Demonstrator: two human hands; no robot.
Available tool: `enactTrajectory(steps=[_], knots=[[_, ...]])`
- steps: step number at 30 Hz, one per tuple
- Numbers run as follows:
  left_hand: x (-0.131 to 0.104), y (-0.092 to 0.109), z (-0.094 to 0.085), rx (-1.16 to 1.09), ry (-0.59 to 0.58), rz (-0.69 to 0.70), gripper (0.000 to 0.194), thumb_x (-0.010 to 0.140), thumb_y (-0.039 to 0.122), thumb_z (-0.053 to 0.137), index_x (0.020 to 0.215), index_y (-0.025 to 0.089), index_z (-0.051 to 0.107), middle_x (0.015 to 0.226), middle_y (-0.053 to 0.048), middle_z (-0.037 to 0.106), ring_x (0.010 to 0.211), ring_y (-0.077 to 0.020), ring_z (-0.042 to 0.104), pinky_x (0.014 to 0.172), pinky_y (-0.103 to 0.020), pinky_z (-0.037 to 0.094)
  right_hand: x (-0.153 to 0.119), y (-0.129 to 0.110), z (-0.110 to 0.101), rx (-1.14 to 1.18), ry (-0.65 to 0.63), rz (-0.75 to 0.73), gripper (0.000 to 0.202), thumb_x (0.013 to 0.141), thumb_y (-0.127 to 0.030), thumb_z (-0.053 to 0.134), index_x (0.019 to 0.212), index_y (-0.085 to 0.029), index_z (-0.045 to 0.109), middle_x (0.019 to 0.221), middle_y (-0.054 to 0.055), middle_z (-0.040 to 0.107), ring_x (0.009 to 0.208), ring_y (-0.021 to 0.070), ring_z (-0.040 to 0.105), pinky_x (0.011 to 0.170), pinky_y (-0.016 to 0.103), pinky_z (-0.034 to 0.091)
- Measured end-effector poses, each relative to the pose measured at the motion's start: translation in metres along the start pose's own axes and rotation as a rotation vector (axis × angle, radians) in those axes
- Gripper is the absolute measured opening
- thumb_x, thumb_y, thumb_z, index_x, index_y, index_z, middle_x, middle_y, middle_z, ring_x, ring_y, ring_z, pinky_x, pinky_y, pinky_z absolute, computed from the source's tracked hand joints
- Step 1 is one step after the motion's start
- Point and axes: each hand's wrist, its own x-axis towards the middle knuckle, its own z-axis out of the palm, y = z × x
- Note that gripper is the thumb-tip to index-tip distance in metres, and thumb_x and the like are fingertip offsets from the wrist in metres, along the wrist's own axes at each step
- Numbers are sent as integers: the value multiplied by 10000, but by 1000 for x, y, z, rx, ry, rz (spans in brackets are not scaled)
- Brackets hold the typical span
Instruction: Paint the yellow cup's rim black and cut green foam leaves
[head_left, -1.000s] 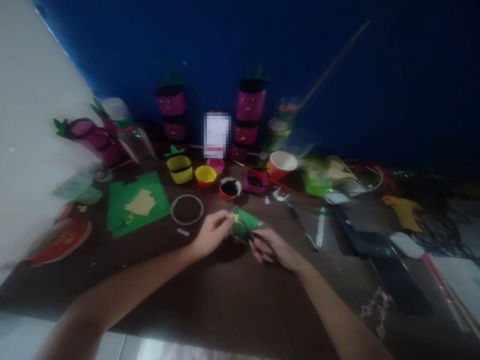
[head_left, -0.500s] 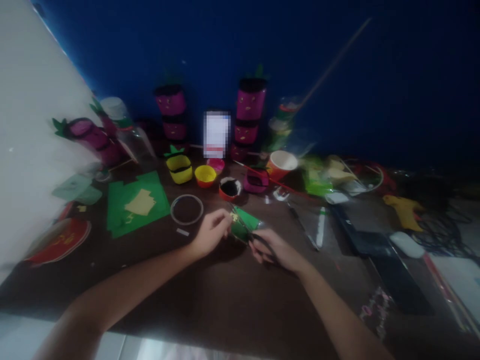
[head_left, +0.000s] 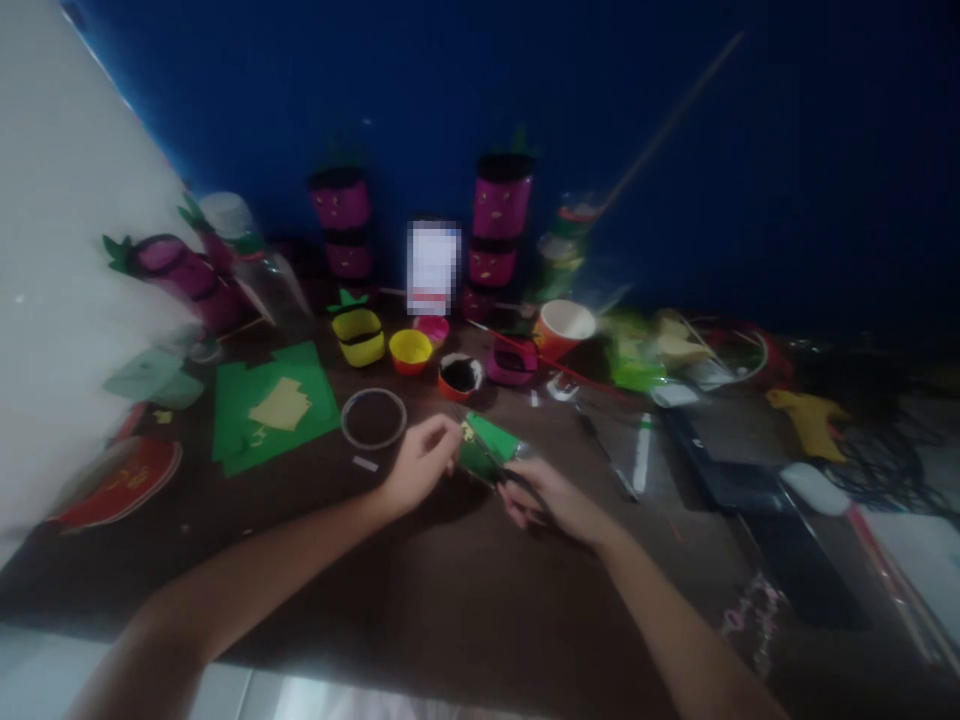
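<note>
My left hand [head_left: 426,457] is closed in a pinch, with a small pale-yellow paper piece [head_left: 468,433] at its fingertips. My right hand [head_left: 551,498] grips scissors [head_left: 534,492] by their dark handles, the blades pointing up and left toward that piece. Beneath the blades lies a green sheet [head_left: 496,436] on the dark table, partly covered by my hands. Left of my left hand is a clear round ring or lid [head_left: 343,420]. Just beyond the hands stands a small cup with dark paint [head_left: 460,377].
Green paper [head_left: 315,418] with yellow scraps [head_left: 281,404] lies at left. Yellow [head_left: 358,338] and magenta [head_left: 512,362] cut containers, a yellow paint cup [head_left: 410,352] and a paper cup [head_left: 564,330] stand behind. On the right are a craft knife [head_left: 642,455], a black pen [head_left: 607,455] and a mouse [head_left: 814,489].
The scissor blades have shifted slightly and look closer together near the yellow piece. Both hands stay in nearly the same place.
</note>
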Motion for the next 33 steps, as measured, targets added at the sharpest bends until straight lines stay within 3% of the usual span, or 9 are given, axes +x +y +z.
enactTrajectory(steps=[33], knots=[[0, 6, 1, 61, -26, 45, 255, 797, 340, 535, 626, 154, 498, 497, 54, 456, 465, -62, 426, 494, -193, 344, 2, 1, 2, -31, 11, -23, 446, 765, -583, 497, 611, -171, 425, 465, -44, 472, 367, 44, 328, 352, 173, 222]])
